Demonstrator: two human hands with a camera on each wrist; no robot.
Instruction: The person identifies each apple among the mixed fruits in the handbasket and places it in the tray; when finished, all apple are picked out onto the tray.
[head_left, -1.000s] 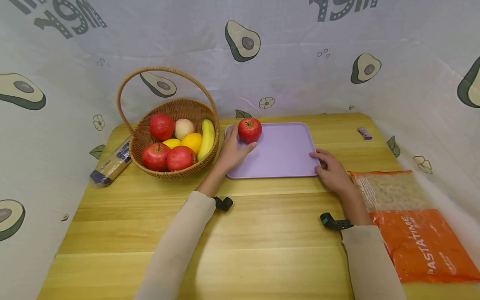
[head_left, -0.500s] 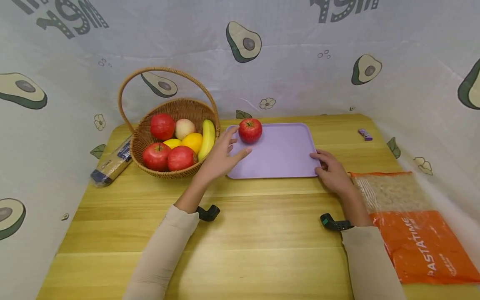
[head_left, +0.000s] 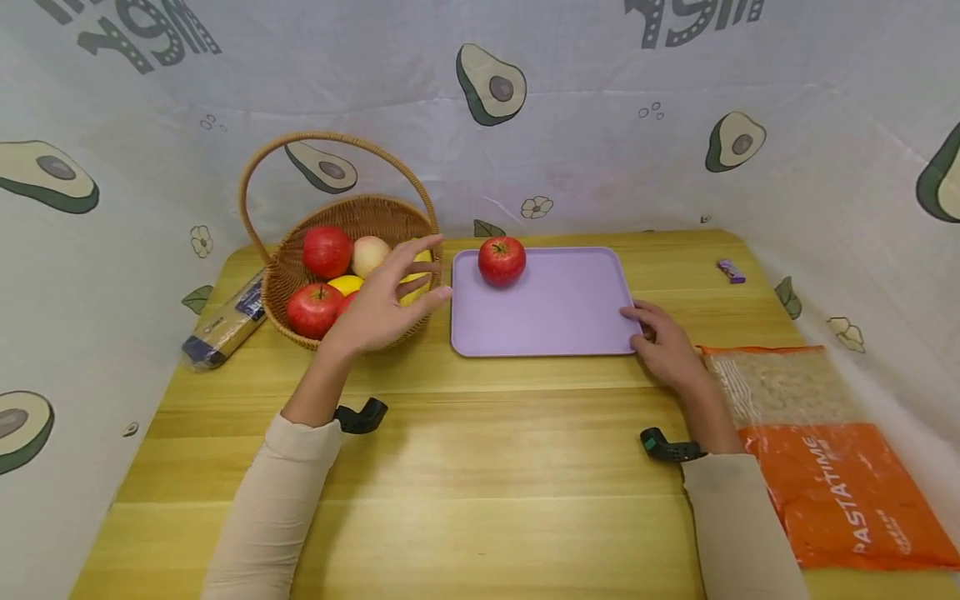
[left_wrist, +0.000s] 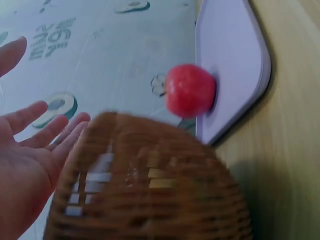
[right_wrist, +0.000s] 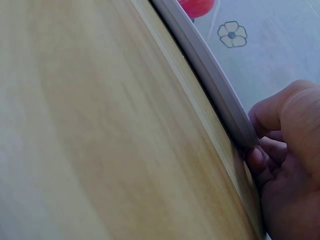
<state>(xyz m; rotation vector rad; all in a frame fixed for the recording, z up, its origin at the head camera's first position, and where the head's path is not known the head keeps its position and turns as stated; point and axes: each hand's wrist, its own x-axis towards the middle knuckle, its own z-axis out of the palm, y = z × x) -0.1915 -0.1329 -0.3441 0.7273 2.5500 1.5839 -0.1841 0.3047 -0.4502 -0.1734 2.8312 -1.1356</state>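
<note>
My left hand (head_left: 378, 304) hovers over the front right of the wicker basket (head_left: 360, 217), fingers spread and holding nothing. Below and around it lie a red apple (head_left: 314, 310), another red fruit (head_left: 327, 252), a pale peach (head_left: 370, 256), a yellow fruit (head_left: 346, 284) and a banana, partly covered by the fingers. A single red apple (head_left: 502, 261) sits at the back left of the lilac tray (head_left: 555, 308). With thumb and fingers, my right hand (head_left: 663, 342) pinches the tray's front right corner; the right wrist view shows this grip (right_wrist: 295, 145) up close.
An orange bag of pasta (head_left: 847, 467) lies to the right of my right forearm. Behind it is a small purple packet (head_left: 731, 271). A long clear-wrapped package (head_left: 228, 321) lies left of the basket. Patterned cloth (head_left: 570, 125) hangs behind the table.
My left hand has let go of the apple on the tray and moved left over the basket. The apple stays in place, and my right hand keeps its grip on the tray.
</note>
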